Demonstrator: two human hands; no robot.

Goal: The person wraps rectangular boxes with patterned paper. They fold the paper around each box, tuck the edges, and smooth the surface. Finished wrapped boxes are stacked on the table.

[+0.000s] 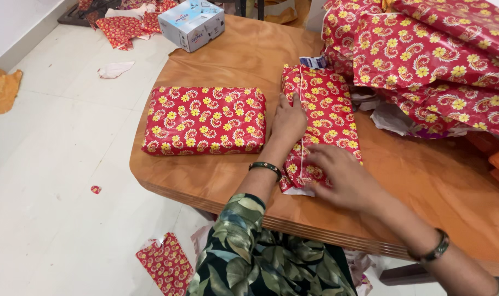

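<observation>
Left hand (289, 118) presses flat and right hand (340, 175) pinches the seam of the parcel (326, 109); loosening either grip could let the paper spring open.

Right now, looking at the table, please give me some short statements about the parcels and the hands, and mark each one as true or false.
1. Both hands rest on the half-wrapped parcel. True: the left hand presses its left side, and the right hand is at its near end.
2. The finished parcel lies to the right of the hands. False: it lies to their left.
3. Loose wrapping paper is piled at the far right of the table. True.
4. The white box stands on top of the finished parcel. False: it sits apart, at the far edge of the table.
5. The floor has no scraps. False: paper scraps lie there.
</observation>
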